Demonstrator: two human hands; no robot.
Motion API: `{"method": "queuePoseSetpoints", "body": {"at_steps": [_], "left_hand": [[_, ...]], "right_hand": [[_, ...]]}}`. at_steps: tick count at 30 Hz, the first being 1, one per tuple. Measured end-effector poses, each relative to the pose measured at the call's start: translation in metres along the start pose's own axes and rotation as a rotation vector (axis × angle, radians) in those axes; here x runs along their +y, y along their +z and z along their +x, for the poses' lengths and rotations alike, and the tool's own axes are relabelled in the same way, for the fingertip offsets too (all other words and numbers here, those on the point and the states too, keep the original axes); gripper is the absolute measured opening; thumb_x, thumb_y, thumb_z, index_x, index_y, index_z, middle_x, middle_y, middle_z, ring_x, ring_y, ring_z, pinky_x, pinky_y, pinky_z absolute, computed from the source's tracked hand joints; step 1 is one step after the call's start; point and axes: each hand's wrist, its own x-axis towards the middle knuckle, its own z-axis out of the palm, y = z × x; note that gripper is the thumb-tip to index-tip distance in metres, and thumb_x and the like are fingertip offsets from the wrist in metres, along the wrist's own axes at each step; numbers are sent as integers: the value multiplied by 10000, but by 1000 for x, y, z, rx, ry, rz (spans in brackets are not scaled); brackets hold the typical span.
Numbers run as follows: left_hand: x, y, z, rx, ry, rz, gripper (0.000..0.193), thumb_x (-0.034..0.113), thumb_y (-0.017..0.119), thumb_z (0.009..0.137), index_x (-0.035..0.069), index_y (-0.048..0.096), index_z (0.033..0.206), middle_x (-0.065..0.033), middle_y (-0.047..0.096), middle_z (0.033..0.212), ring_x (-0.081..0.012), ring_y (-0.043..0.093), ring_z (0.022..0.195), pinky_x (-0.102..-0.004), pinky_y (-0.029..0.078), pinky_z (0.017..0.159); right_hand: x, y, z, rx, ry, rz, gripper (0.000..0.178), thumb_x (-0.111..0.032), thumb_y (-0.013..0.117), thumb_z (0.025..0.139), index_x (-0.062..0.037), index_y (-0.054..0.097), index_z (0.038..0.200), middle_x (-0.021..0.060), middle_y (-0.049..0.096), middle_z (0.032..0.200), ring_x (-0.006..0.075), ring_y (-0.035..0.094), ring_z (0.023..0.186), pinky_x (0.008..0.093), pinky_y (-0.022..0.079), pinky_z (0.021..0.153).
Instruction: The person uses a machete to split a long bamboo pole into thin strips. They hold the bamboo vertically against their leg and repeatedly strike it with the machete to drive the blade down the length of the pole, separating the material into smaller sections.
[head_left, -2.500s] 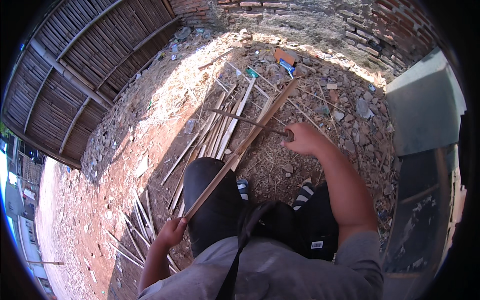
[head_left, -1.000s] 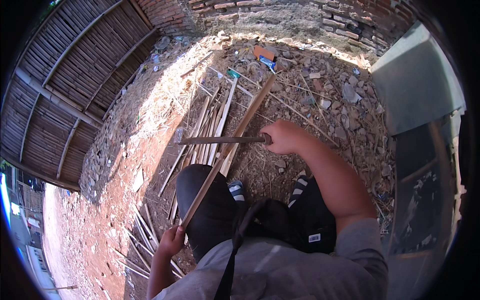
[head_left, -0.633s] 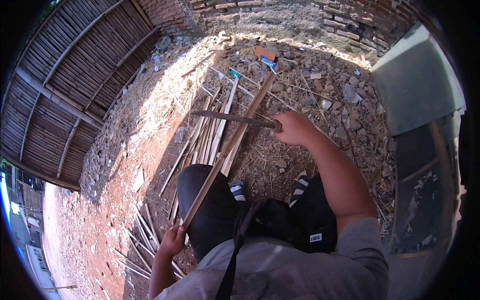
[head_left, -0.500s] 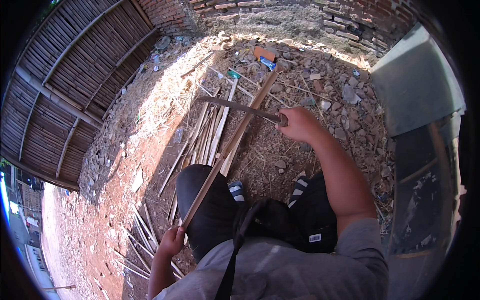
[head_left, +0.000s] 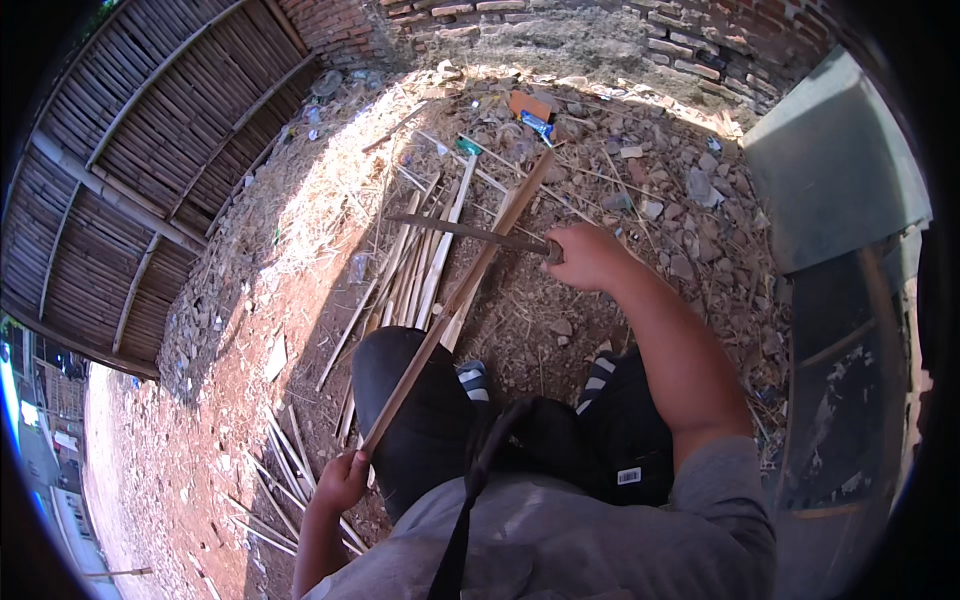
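Observation:
My left hand (head_left: pixel 342 482) is closed around the near end of a long split bamboo strip (head_left: pixel 408 382). The strip slants over my left knee and away to the far right. My right hand (head_left: pixel 586 258) grips the handle of a machete (head_left: pixel 440 226), whose blade points left and lies across the strip, roughly two thirds of the way along it. Whether the edge touches the strip is hard to tell. Beneath both lies a pile of pale bamboo strips (head_left: pixel 436 262) on the ground between my left knee and the rubble.
More thin strips (head_left: pixel 288 462) lie on the soil at my left. A woven bamboo wall (head_left: pixel 120 190) stands at the left, a brick wall (head_left: pixel 560 35) at the back. Rubble (head_left: pixel 690 215) covers the ground ahead, and a grey panel (head_left: pixel 835 165) leans at the right.
My right hand has drawn the machete slightly left and nearer to me, so the blade crosses the strip a little lower. My left hand has hardly moved and keeps its hold.

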Motion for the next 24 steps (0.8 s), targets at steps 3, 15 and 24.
{"method": "queuePoseSetpoints", "body": {"at_steps": [3,15,24], "left_hand": [[3,-2,-3,-19,-12,-36,584,481,417,1052,-18,598,810,-123,589,649,-225,596,640,-406,469,627],[-9,2,3,12,18,-29,535,447,442,1051,-23,605,852,-125,598,664,-224,600,644,-401,474,630],[-10,1,1,-13,21,-96,602,511,384,1059,25,573,759,-24,547,643,-140,516,613,-343,432,587]], "right_hand": [[-27,20,-7,-78,-188,-101,229,-279,733,802,-115,685,954,129,697,873,358,685,861,468,550,776],[14,-5,3,62,164,99,348,-305,716,860,-31,688,1074,155,703,950,356,674,952,466,538,827],[-38,24,-5,-152,-184,-102,232,-261,732,782,-135,697,973,130,712,917,349,690,907,479,549,796]]}}
